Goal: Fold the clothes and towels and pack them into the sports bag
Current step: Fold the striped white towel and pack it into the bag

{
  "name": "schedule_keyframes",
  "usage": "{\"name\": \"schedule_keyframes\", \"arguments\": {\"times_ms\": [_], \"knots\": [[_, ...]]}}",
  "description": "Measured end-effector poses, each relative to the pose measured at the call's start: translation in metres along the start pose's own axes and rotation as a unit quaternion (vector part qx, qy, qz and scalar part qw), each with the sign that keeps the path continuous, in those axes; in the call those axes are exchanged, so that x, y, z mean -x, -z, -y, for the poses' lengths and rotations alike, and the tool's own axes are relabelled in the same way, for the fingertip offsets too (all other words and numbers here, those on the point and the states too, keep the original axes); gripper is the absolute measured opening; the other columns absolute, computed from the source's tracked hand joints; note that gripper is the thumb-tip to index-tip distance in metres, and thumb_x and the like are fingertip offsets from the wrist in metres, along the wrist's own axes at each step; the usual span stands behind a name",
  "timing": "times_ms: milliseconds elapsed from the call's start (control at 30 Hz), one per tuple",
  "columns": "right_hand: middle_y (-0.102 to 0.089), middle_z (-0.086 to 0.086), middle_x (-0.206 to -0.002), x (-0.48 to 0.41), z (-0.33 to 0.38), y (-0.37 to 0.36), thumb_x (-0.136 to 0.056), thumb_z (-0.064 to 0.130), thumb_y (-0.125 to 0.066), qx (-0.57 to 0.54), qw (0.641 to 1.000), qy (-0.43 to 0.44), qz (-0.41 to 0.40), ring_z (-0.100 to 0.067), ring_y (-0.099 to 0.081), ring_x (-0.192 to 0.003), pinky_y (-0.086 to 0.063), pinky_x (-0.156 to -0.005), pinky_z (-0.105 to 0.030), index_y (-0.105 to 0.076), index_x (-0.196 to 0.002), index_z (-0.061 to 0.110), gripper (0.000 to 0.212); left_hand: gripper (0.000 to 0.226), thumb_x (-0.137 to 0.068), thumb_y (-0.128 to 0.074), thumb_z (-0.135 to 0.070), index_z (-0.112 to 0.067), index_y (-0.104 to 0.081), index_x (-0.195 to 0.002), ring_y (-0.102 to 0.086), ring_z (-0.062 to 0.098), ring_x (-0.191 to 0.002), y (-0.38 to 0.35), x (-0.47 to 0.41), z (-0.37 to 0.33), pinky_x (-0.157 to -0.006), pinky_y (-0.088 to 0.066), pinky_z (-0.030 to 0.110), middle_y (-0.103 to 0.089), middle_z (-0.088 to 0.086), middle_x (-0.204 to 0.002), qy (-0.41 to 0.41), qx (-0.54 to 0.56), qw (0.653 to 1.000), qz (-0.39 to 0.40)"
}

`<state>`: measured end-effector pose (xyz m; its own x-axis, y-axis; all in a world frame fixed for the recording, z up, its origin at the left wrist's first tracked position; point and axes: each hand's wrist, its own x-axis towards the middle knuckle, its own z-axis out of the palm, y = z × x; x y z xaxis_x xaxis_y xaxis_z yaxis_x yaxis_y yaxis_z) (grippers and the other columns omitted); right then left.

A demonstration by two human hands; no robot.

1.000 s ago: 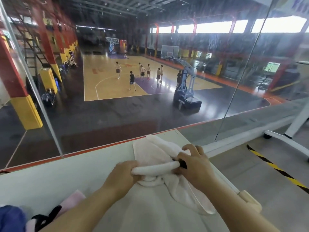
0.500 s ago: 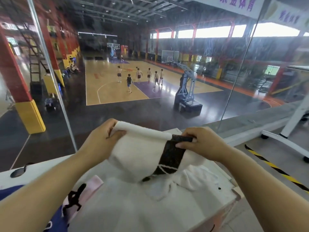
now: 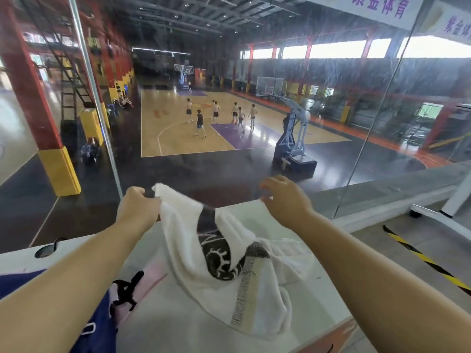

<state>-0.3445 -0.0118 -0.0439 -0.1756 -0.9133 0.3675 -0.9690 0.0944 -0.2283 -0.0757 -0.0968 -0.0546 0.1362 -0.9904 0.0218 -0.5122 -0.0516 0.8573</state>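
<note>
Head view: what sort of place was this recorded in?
Probably a raised viewing gallery in an indoor sports hall. Through the glass pane a basketball court lies below, with players and a freestanding hoop stand on it. The left hand holds a white towel over a white table.

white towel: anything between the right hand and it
Nothing visible does. The right hand hangs open just right of the white towel, with only air between them; the left hand grips the towel's raised corner.

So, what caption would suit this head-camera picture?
Left hand pinches a white towel above the table; right hand hovers open.
</note>
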Motion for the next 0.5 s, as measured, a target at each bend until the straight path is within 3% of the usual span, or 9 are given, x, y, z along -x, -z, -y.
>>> {"name": "schedule_keyframes", "arguments": {"times_ms": [67,133,200,300,367,500], "knots": [[-0.059,-0.001,-0.119,0.012,-0.005,-0.016,-0.088,0.03,-0.06,0.028,0.996,0.029,0.086,-0.024,-0.056,-0.109,-0.042,-0.094,-0.034,-0.06,-0.116,0.02,0.03,0.062,-0.084,-0.064,-0.028,-0.009,-0.037,-0.137,-0.052,0.036,-0.114,-0.006,0.006,0.013,-0.094,-0.041,0.041,-0.047,0.017,-0.134,-0.015,-0.075,0.997,0.028],[-0.058,-0.001,-0.123,0.028,-0.009,-0.032,-0.087,0.035,-0.061,0.03,0.983,0.043,0.177,-0.022,-0.053,-0.115,-0.038,-0.098,-0.032,-0.058,-0.122,0.018,0.039,0.054,-0.079,-0.068,-0.028,-0.012,-0.049,-0.127,-0.049,0.036,-0.114,-0.016,0.019,0.028,-0.098,-0.038,0.04,-0.047,0.017,-0.129,-0.065,-0.143,0.986,0.046],[-0.056,-0.001,-0.126,0.043,-0.016,-0.046,-0.084,0.037,-0.064,0.004,0.97,0.031,0.243,-0.022,-0.05,-0.117,-0.037,-0.093,-0.03,-0.054,-0.125,0.018,0.046,0.032,-0.076,-0.07,-0.028,-0.019,-0.06,-0.105,-0.051,0.03,-0.108,-0.03,0.04,0.04,-0.093,-0.039,0.036,-0.053,0.009,-0.115,-0.145,-0.175,0.969,0.097],[-0.058,0.006,-0.125,0.061,-0.023,-0.061,-0.083,0.04,-0.062,-0.004,0.96,0.006,0.28,-0.022,-0.052,-0.115,-0.039,-0.084,-0.032,-0.051,-0.124,0.028,0.044,0.014,-0.08,-0.066,-0.037,-0.032,-0.054,-0.081,-0.053,0.014,-0.092,-0.049,0.084,0.053,-0.075,-0.039,0.023,-0.052,-0.008,-0.095,-0.254,-0.191,0.918,0.239],[-0.061,0.004,-0.121,0.069,-0.026,-0.064,-0.084,0.04,-0.06,0.001,0.964,-0.016,0.267,-0.024,-0.054,-0.111,-0.042,-0.08,-0.034,-0.053,-0.119,0.028,0.038,0.019,-0.083,-0.062,-0.044,-0.029,-0.055,-0.092,-0.048,0.009,-0.093,-0.061,0.107,0.062,-0.078,-0.039,0.021,-0.048,-0.011,-0.099,-0.295,-0.209,0.889,0.279],[-0.058,-0.004,-0.089,0.079,-0.029,-0.061,-0.082,0.028,-0.055,0.015,0.973,-0.09,0.211,-0.029,-0.056,-0.084,-0.04,-0.064,-0.033,-0.049,-0.088,0.019,0.012,0.054,-0.086,-0.056,-0.044,-0.021,-0.042,-0.133,-0.04,0.016,-0.121,-0.077,0.118,0.075,-0.098,-0.036,0.027,-0.041,-0.004,-0.13,-0.327,-0.276,0.859,0.279]]}}
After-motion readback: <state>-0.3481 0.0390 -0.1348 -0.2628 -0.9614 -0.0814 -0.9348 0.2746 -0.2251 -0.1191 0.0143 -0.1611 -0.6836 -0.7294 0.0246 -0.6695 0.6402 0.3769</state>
